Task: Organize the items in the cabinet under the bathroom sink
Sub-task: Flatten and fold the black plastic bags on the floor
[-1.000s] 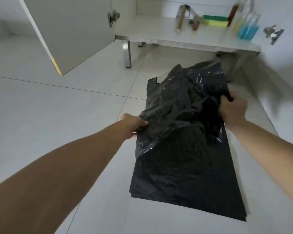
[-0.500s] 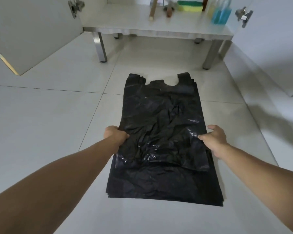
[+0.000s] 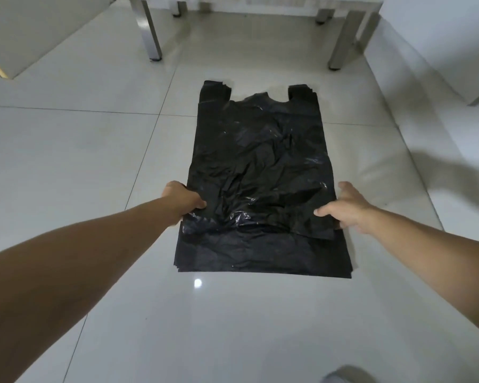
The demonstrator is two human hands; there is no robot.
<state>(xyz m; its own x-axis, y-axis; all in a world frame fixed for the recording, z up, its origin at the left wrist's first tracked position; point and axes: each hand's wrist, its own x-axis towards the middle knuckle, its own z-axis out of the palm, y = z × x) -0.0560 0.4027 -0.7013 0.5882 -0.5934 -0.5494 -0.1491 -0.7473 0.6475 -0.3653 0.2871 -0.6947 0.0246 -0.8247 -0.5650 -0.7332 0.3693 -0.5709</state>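
Two metal cabinet legs [image 3: 151, 31] stand at the far end of the shiny white tile floor [image 3: 67, 150], with an open white cabinet door [image 3: 25, 31] on the left. Nothing blocks the flat stack of black plastic bags [image 3: 260, 244] lying on the floor. The crumpled top black bag [image 3: 260, 161] lies between both hands. The left hand [image 3: 181, 200] pinches its left edge. The right hand [image 3: 343, 207] has its grip spread, fingers touching the right edge.

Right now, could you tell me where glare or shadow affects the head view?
Head view: a small bright glare spot on the floor tile just below the black bags; a soft dark shadow at the right; shiny glints on the plastic; edges bend from the wide lens.
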